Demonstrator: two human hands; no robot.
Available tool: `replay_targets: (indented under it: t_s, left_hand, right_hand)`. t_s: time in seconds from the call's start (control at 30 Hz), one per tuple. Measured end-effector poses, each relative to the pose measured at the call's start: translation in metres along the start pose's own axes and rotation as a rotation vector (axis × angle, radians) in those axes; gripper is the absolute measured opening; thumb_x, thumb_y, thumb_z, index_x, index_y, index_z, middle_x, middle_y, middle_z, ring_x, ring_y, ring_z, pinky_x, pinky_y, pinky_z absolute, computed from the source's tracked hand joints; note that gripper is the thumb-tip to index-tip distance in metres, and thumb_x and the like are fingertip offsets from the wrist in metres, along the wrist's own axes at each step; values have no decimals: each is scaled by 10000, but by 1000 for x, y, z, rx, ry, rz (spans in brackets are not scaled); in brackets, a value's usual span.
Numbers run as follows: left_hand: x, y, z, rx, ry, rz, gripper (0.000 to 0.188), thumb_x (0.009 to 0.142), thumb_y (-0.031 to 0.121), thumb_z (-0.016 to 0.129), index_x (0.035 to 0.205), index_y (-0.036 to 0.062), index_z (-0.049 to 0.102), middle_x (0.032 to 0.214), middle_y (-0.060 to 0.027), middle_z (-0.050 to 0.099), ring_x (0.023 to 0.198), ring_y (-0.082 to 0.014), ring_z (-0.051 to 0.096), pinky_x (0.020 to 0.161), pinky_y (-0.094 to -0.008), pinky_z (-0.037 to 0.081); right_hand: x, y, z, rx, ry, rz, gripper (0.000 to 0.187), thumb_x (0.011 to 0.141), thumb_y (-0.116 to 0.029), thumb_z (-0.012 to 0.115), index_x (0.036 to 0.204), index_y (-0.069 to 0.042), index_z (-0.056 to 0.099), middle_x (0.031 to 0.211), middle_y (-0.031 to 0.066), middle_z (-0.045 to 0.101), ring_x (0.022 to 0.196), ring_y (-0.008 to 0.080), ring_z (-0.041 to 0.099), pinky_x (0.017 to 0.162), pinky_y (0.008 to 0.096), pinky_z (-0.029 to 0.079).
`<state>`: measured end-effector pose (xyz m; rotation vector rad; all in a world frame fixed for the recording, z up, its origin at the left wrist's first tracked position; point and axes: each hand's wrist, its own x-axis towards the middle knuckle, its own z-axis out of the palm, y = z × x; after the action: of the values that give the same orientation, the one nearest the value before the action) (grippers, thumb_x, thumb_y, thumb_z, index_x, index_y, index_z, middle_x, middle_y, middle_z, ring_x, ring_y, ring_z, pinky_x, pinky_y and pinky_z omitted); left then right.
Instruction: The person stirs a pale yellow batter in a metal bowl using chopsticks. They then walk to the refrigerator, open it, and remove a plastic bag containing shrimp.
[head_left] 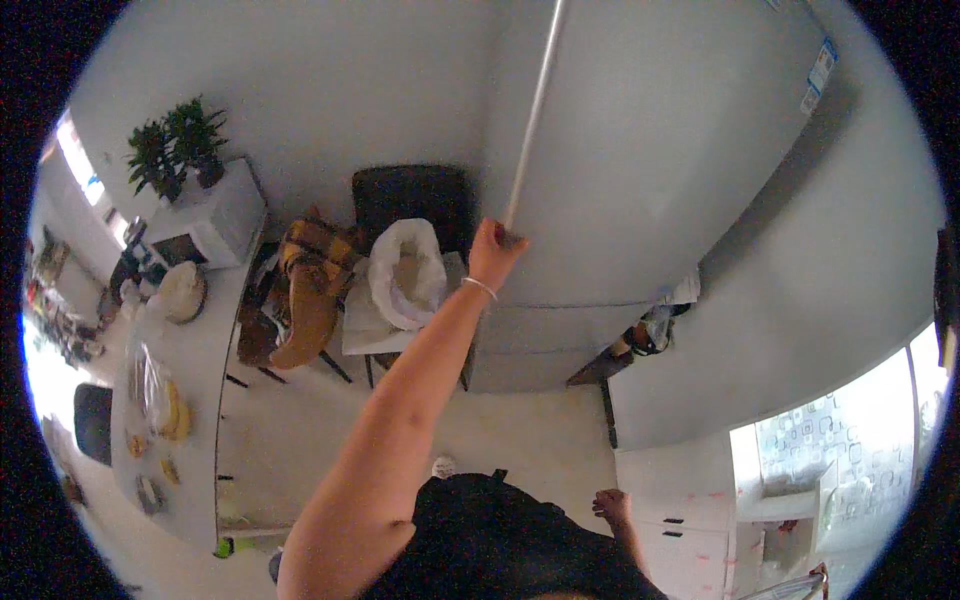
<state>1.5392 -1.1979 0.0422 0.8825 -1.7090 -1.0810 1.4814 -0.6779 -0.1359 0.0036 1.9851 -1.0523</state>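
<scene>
My left arm stretches up and forward across the middle, a pale bracelet at the wrist. The fingers of my left hand (496, 256) are closed round the lower end of a long thin silvery pole (538, 110). Its upper part runs out of the picture at the top, in front of a tall grey fridge (640, 150). By my right side, at waist height, my right hand (613, 506) hangs with loosely bent fingers and nothing seen in it. A white bag (407, 275) stands open on a chair seat (366, 335) left of my left hand.
Brown and yellow checked clothing (315, 290) lies over another chair. Along the left runs a white table (190, 370) with plastic-wrapped food (160, 400) on it. A potted plant (180, 145) tops a white cabinet (215, 215). White cabinets (680, 540) stand at right.
</scene>
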Motion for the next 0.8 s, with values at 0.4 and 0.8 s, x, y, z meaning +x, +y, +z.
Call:
replay_targets:
  t_s: [0.4,0.8]
  left_hand:
    - [-144,45,-39,-41,-517,378,270,714,143,667,893,25,503,852,-139,528,770,-279,527,692,-339,444]
    - [-85,31,-18,110,-1009,52,339,787,225,601,1070,56,519,955,-90,555,849,-206,570,792,-325,465]
  right_hand:
    - [14,-89,60,291,137,-274,215,835,-230,528,901,-26,548,737,93,592,608,199,593,535,318,494]
    - [7,-64,-44,940,94,-465,487,807,-397,550,1183,-102,458,1095,80,551,945,236,555,733,370,489]
